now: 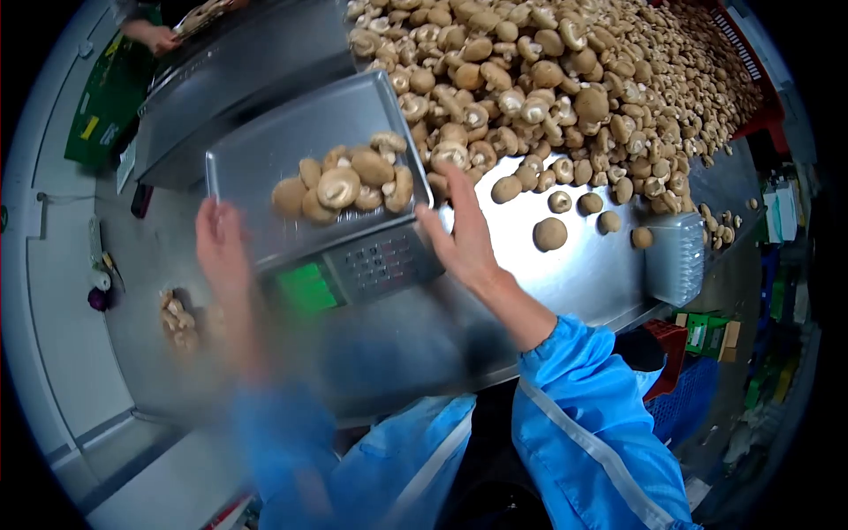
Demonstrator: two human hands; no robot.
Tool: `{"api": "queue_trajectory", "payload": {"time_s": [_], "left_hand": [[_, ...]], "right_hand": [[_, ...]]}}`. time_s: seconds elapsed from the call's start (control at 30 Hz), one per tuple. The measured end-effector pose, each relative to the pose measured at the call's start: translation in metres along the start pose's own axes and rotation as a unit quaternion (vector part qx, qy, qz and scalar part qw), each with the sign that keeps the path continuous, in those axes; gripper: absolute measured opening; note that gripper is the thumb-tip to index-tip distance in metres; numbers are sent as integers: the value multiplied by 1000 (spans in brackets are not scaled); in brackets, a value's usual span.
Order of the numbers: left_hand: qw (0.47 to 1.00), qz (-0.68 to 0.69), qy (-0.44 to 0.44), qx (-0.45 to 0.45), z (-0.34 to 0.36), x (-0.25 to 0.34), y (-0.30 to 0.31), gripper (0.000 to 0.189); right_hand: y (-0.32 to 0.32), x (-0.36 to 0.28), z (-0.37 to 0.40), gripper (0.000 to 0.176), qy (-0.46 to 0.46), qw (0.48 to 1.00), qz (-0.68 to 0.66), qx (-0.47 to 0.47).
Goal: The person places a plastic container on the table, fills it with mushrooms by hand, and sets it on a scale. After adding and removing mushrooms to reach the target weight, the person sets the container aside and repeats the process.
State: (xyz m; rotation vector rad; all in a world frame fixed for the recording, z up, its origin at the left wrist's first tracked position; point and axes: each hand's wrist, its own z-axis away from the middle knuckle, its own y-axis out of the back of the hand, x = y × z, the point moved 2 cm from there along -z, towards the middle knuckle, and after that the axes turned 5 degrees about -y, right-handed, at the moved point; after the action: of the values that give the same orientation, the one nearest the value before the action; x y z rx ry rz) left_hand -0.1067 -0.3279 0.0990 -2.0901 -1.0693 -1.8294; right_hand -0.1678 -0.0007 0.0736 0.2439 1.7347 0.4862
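Observation:
A small group of brown mushrooms [340,188] lies on the metal pan [256,159] of a scale with a green display [307,288] and a keypad [375,265]. At the pan's left edge is my left hand [223,243], blurred by motion, with its fingers hard to make out. My right hand [464,234] is by the pan's right front corner, thumb and fingers apart, beside the edge of the large mushroom pile [574,88]. Whether it touches the pan or a mushroom cannot be told. Both forearms wear blue sleeves.
Clear plastic trays [676,258] stand stacked at the right on the metal table [565,283], near several loose mushrooms. More mushrooms [177,320] lie at the left. At the upper left, another person's hand [157,38] shows near a green crate [110,102]. Red and blue crates stand below right.

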Motion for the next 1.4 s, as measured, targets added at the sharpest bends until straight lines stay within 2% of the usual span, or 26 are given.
{"api": "queue_trajectory", "payload": {"time_s": [0.1, 0.43, 0.53, 0.6, 0.67, 0.73, 0.9, 0.97, 1.03, 1.13, 1.17, 1.2, 1.23, 1.27, 1.3, 1.33, 1.37, 1.4], "left_hand": [[998, 15, -65, 16, -1, 25, -16, 48], [976, -28, -184, -108, -6, 45, -54, 59], [955, -115, -221, -161, -2, 45, -66, 61], [935, -183, -242, -183, 5, 44, -80, 59], [909, -232, -267, -220, 4, 26, -90, 57], [914, -236, -267, -192, 8, 21, -94, 54], [923, -223, -255, -183, 10, 19, -93, 52], [932, -177, -258, -181, 9, 9, -91, 51], [944, -134, -245, -175, 8, 10, -89, 53], [944, -138, -269, -131, 17, 28, -72, 53], [940, -172, -275, -109, 24, 40, -63, 53], [956, -142, -234, -110, 35, 41, -57, 50], [968, -116, -194, -105, 48, 42, -49, 48], [979, -45, -166, -107, 64, 42, -51, 45], [985, 27, -138, -106, 79, 42, -54, 42], [975, 144, -122, -114, 96, 46, -70, 37], [970, 52, -156, -177, 107, 70, -84, 30], [967, 88, -101, -215, 125, 71, -103, 26]], "right_hand": [[6, -12, -15, 61, 41, 999, 14, 2], [-2, -44, -51, 60, 169, 983, 65, -11], [-16, -48, -59, 60, 207, 972, 115, 0], [-29, -43, -61, 57, 184, 974, 130, 4], [-50, -19, -60, 53, 133, 989, 60, -34], [-54, -27, -55, 46, 149, 988, 40, -7], [-51, -22, -53, 51, 113, 992, -23, -45], [-51, -25, -51, 50, 125, 992, -28, -23], [-37, -31, -50, 48, 139, 988, -63, 11], [18, -12, -51, 46, 78, 995, -54, 32], [36, 11, -48, 45, 32, 997, -41, 65], [53, 45, -38, 44, -14, 995, -29, 95], [74, 73, -25, 42, 18, 981, 48, 189], [98, 93, -12, 40, -75, 973, 111, 188], [119, 108, -2, 34, -102, 960, 162, 203], [131, 130, 9, 32, -145, 929, 285, 187], [139, 139, 14, 18, -136, 922, 298, 206], [143, 145, 17, 18, -116, 917, 329, 193]]}}
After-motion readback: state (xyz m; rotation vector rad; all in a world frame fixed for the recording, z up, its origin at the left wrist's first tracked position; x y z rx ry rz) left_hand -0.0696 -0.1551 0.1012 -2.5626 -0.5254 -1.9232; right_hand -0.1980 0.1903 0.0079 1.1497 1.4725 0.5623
